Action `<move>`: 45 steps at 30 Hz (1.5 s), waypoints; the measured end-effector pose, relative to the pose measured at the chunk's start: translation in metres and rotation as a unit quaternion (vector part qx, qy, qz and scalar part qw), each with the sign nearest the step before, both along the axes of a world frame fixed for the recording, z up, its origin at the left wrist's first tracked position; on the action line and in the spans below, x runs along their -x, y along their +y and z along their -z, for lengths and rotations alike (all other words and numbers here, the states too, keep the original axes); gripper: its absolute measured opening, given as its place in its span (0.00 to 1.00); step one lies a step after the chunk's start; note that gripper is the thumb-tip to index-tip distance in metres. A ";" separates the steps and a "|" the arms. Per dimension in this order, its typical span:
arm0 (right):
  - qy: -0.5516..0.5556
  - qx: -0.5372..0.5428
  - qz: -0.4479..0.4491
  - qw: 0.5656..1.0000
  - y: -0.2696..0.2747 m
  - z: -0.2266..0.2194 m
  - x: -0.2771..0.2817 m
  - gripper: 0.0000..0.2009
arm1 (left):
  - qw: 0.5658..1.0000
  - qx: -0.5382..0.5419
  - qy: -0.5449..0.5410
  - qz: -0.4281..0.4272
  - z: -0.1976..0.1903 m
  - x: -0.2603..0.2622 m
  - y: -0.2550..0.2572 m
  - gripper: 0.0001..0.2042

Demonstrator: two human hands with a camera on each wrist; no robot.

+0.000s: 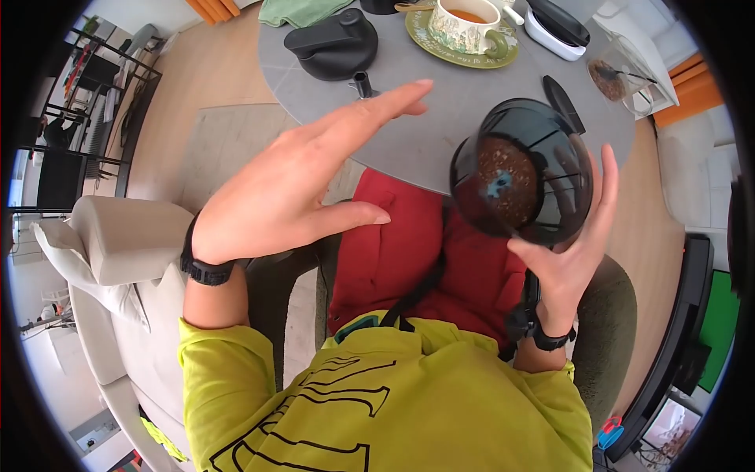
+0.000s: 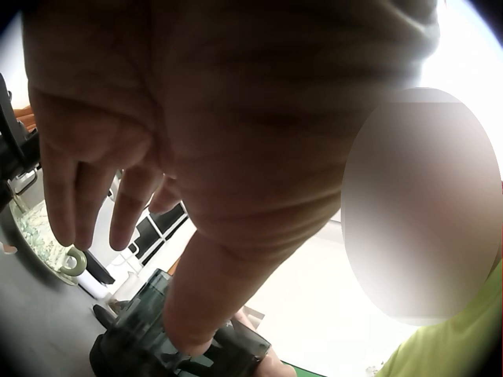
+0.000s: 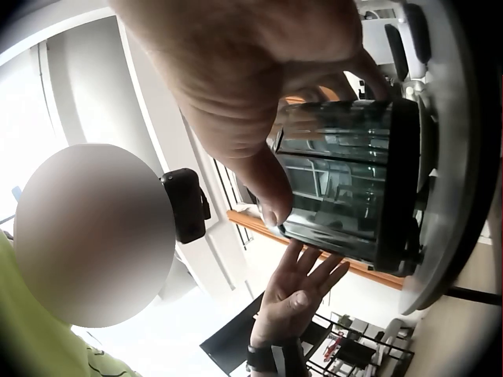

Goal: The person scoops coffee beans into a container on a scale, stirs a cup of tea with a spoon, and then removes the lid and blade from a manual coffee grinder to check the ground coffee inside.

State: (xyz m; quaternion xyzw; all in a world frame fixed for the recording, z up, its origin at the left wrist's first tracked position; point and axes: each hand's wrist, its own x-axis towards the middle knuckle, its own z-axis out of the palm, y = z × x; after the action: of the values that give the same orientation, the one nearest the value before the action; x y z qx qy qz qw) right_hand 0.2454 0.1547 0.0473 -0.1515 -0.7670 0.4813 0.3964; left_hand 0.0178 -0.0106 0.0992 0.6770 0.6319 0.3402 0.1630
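My right hand [image 1: 570, 263] grips a dark tinted, see-through container [image 1: 562, 189], thumb at its near side and fingers around its far right side. Its open mouth is tilted toward the head camera, and coarse brown bits with a small blue patch show inside. In the right wrist view the container [image 3: 338, 188] has a black band at one end and stands close to the table edge. To its left, my left hand [image 1: 307, 169] is raised over the table edge, fingers straight, thumb apart, holding nothing. In the left wrist view its palm [image 2: 236, 141] shows.
A black lid-like part [image 1: 334, 47] sits on the round grey table [image 1: 417, 145], with a small black piece [image 1: 362, 84] beside it. Behind are a patterned cup [image 1: 468, 27] on a green saucer [image 1: 425, 43], a white-and-black case [image 1: 557, 30], a flat black piece [image 1: 563, 102] and a clear jar [image 1: 621, 75].
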 end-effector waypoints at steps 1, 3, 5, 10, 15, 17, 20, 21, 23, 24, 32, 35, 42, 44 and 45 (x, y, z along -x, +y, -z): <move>-0.007 -0.002 0.000 1.000 0.001 -0.001 0.000 0.63 | 1.000 -0.003 0.000 -0.002 0.000 0.000 0.001 0.46; -0.013 -0.002 0.002 1.000 0.002 0.000 0.000 0.63 | 1.000 -0.004 0.001 -0.003 -0.001 -0.001 0.000 0.46; -0.012 0.013 0.035 0.999 0.002 0.004 0.000 0.63 | 1.000 0.005 0.003 -0.007 -0.001 -0.002 0.000 0.46; 0.002 -0.003 -0.058 0.998 -0.013 -0.004 -0.001 0.64 | 1.000 0.007 0.008 -0.005 -0.002 -0.003 0.000 0.46; 0.142 0.107 0.083 0.981 -0.071 -0.027 0.007 0.53 | 1.000 0.022 0.002 0.003 -0.004 -0.003 -0.002 0.44; 0.257 0.262 -0.084 0.927 -0.066 -0.030 -0.008 0.44 | 1.000 0.020 0.019 0.015 -0.004 -0.002 -0.002 0.42; 0.287 0.291 -0.211 0.888 -0.057 -0.044 -0.015 0.45 | 1.000 0.023 0.009 0.018 -0.003 -0.002 -0.002 0.42; 0.276 0.285 -0.212 0.893 -0.057 -0.046 -0.015 0.45 | 1.000 0.023 0.008 0.018 -0.003 -0.002 -0.002 0.42; 0.264 0.279 -0.213 0.898 -0.056 -0.047 -0.017 0.44 | 0.999 0.026 0.012 0.016 -0.003 -0.002 -0.002 0.42; 0.242 0.275 -0.204 0.908 -0.052 -0.046 -0.021 0.44 | 0.999 0.026 0.012 0.016 -0.004 -0.002 -0.002 0.42; 0.090 0.018 0.064 0.994 -0.048 -0.025 0.007 0.63 | 1.000 0.013 0.021 -0.002 -0.003 -0.003 -0.003 0.40; 0.007 -0.015 0.100 0.995 -0.008 -0.007 0.004 0.67 | 0.999 0.013 0.021 -0.034 -0.004 -0.001 -0.005 0.40; -0.021 -0.015 0.033 0.999 -0.009 -0.005 0.000 0.62 | 0.997 -0.004 -0.013 -0.082 -0.003 0.002 -0.003 0.34; -0.030 -0.063 0.014 0.997 -0.010 -0.005 0.004 0.61 | 0.994 -0.017 -0.024 -0.101 -0.004 0.002 -0.003 0.31; -0.008 -0.014 -0.048 0.999 -0.017 -0.005 0.006 0.60 | 0.994 -0.015 -0.023 -0.103 -0.004 0.003 -0.004 0.31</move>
State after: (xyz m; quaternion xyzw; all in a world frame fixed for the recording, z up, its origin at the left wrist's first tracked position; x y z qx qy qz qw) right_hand 0.2390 0.1372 0.0518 -0.1130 -0.7836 0.4873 0.3685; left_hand 0.0152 -0.0143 0.1033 0.6029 0.6888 0.3805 0.1317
